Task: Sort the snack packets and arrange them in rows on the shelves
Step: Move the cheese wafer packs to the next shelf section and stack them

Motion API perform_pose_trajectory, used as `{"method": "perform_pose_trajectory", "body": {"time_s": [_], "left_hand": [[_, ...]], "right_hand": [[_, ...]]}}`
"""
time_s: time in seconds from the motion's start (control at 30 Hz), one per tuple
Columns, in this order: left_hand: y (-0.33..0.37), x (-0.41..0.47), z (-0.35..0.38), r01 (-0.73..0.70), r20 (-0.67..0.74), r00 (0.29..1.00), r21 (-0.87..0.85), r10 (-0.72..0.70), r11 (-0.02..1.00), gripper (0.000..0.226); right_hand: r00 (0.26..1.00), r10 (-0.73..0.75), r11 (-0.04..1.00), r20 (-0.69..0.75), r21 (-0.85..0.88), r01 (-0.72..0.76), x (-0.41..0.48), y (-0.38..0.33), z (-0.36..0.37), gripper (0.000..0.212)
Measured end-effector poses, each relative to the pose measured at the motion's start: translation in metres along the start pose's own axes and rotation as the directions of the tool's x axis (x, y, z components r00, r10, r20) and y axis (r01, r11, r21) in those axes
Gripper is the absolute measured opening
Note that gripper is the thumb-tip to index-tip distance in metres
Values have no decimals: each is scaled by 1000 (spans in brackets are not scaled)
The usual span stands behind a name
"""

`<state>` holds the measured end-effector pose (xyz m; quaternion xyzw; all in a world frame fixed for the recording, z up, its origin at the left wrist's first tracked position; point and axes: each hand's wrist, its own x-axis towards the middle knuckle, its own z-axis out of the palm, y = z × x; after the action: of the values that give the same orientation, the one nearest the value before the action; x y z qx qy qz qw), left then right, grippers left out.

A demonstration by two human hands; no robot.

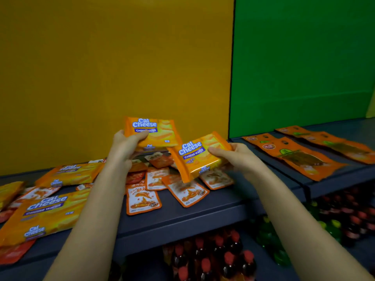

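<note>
My left hand pinches the upper Cal Cheese packet, and my right hand grips the tilted Cal Cheese packet, both mid-frame. I judge the slick foil may slip and drop onto the loose orange-and-white sachets on the shelf.

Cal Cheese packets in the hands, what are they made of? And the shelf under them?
The left packet and right packet look like thin, glossy plastic or foil film: light glints on them and their edges crinkle. The shelf looks like matte dark grey painted metal, going by its flat top and folded front lip, but that is a guess.
</note>
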<state>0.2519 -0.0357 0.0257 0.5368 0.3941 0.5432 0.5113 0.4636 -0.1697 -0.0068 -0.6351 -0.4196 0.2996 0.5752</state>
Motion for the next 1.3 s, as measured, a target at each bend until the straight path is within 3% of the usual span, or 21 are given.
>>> {"method": "perform_pose_trajectory", "body": {"time_s": [0.2,0.4,0.57,1.0,1.17,1.3], "left_hand": [[12,-25,59,41,140,990,-87,-28,995,9],[-5,-69,153,104,280,957,-96,-73,990,13],[-17,-114,244,155,379,919,-102,-106,983,20],[-57,-219,463,109,503,864,-123,-33,986,36],[-64,-233,535,115,541,841,-130,-26,985,24],[-74,-230,595,127,533,845,-120,-44,985,40]], "right_hand": [[986,14,996,-166,85,0,-33,8,-76,17],[946,60,993,-319,116,-24,-75,26,-175,33],[909,86,991,-407,128,-37,-109,40,-267,28],[852,76,997,-517,53,-56,-150,78,-479,28],[835,43,999,-549,22,-37,-144,88,-536,30],[816,25,1000,-578,10,-23,-131,101,-577,31]]}}
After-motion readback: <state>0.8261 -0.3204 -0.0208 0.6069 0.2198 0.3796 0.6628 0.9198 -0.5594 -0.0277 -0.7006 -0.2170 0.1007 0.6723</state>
